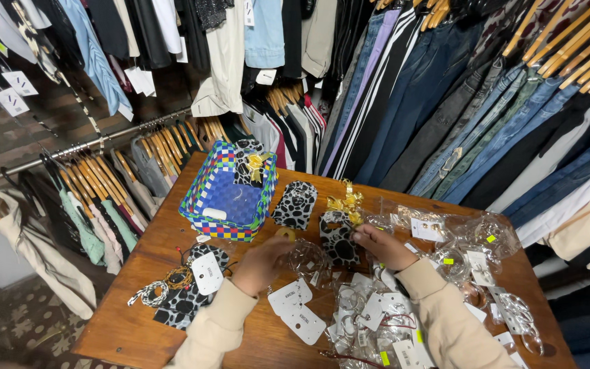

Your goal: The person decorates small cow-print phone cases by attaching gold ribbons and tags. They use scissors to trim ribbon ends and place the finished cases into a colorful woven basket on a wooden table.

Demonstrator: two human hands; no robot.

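Observation:
My left hand (262, 263) hovers low over the wooden table (138, 321), fingers curled near a small gold ring-shaped piece (285, 234) and a clear plastic packet (307, 258). Whether it grips anything is hidden. My right hand (382, 246) pinches the edge of a black-and-white spotted gift pouch (339, 240) with a gold ribbon bow (347, 202). A second spotted pouch (295, 203) lies just behind. Both arms wear cream sleeves.
A blue woven basket (203, 212) with a checkered rim holds another spotted pouch at the table's far left. White jewellery cards (297, 311) and several clear packets (472, 253) cover the right side. Bracelets and a spotted cloth (182, 301) lie front left. Clothes racks surround the table.

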